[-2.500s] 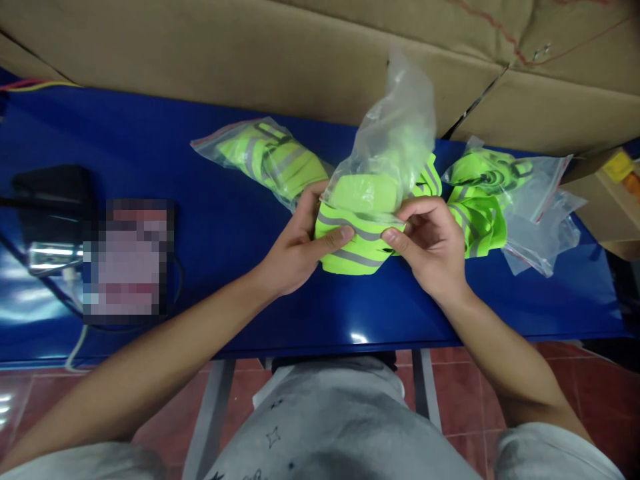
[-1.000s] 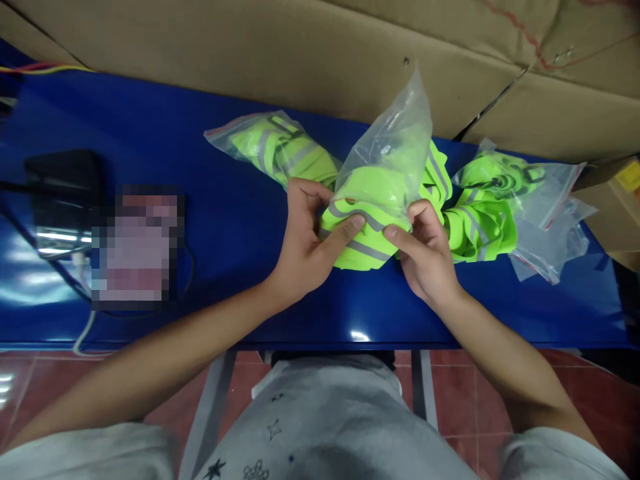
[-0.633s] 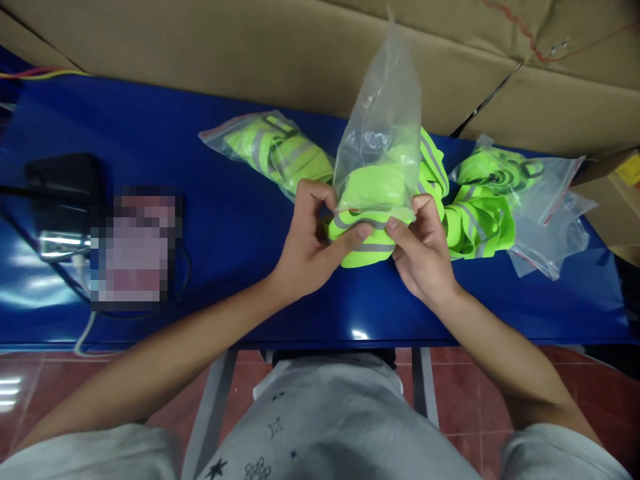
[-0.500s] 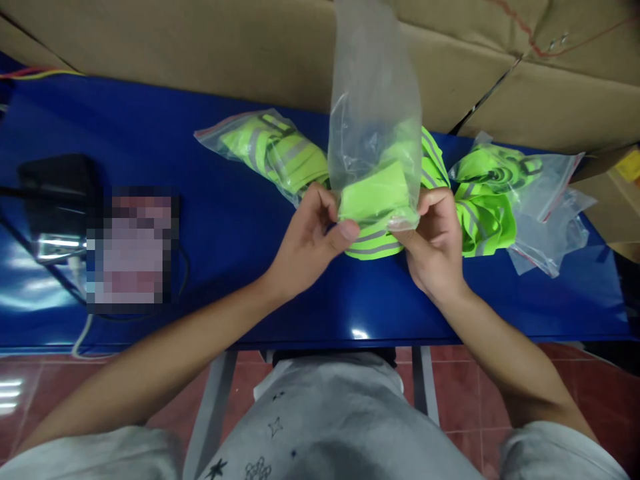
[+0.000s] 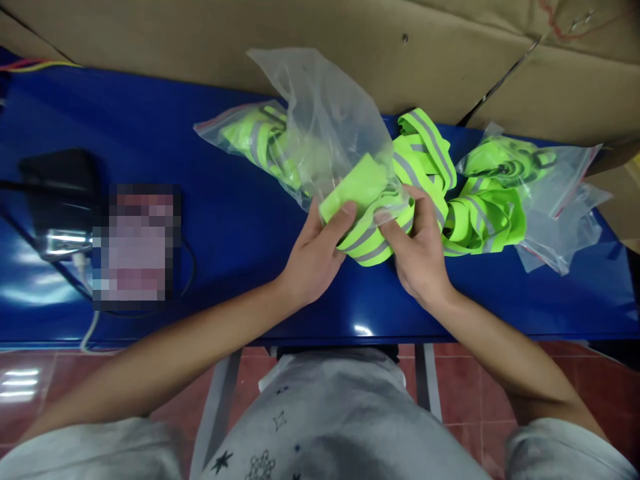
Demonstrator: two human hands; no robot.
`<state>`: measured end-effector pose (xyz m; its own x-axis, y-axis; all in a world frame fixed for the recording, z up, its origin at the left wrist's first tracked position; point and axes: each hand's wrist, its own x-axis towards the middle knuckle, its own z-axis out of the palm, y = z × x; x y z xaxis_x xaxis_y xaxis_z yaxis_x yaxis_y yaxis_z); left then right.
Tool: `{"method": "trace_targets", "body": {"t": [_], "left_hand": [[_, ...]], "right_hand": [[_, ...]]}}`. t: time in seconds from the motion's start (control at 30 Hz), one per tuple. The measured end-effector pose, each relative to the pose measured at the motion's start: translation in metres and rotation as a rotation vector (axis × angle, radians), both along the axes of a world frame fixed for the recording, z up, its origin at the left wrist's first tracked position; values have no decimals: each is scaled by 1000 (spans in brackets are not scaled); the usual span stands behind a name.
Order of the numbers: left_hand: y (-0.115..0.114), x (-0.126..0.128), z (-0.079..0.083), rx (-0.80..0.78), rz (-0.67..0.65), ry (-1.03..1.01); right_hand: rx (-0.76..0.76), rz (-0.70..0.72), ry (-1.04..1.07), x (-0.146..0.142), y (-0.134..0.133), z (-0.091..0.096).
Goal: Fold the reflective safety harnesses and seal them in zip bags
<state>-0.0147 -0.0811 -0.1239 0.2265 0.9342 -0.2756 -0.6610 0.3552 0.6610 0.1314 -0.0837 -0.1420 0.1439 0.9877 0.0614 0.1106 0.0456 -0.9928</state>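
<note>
Between my two hands is a clear plastic bag [image 5: 333, 110], its long end flopped up and to the left. A folded neon-yellow reflective strap [image 5: 357, 187] shows through its lower part. My left hand [image 5: 320, 257] pinches the left side of the bag, thumb on top. On the right side, my right hand [image 5: 419, 250] grips the bag's lower edge between thumb and fingers, most of which are hidden. Grey-striped strap loops hang just below the bag. Behind my right hand lies a loose heap of the same reflective strap [image 5: 425, 150].
A bagged strap bundle [image 5: 250, 137] lies left of the held bag. More straps [image 5: 487, 217], another filled bag [image 5: 505, 160] and flat plastic bags [image 5: 563, 233] are at right. A black device [image 5: 60, 200] with cables stands left on the blue table [image 5: 240, 220]. Cardboard [image 5: 175, 40] lines the back.
The bag's upper end has swung from upright to leaning left. Both hands have tilted the bag and shifted slightly left and down, uncovering more of the strap heap behind.
</note>
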Motion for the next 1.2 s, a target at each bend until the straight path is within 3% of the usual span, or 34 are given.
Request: {"method": "trace_targets", "body": {"t": [0.1, 0.33, 0.43, 0.63, 0.73, 0.83, 1.0, 1.1, 1.2], "left_hand": [[-1, 1, 3, 3, 18, 10], [-3, -3, 9, 123, -43, 5], [-3, -6, 3, 184, -81, 37], [-7, -7, -16, 364, -240, 143], [-7, -6, -17, 411, -230, 132], [-5, -6, -13, 386, -197, 156], [-3, -8, -9, 285, -126, 184], [-1, -10, -8, 244, -159, 141], [4, -13, -6, 185, -241, 93]], "right_hand": [[-158, 125, 119, 1, -1, 1], [-122, 101, 232, 10, 4, 21], [-66, 85, 141, 16, 5, 22], [218, -54, -243, 21, 1, 29], [276, -63, -319, 16, -2, 34], [246, -3, -305, 13, -5, 35], [165, 240, -219, 16, -6, 30], [119, 167, -178, 18, -2, 23], [-11, 152, -5, 21, 2, 17]]}}
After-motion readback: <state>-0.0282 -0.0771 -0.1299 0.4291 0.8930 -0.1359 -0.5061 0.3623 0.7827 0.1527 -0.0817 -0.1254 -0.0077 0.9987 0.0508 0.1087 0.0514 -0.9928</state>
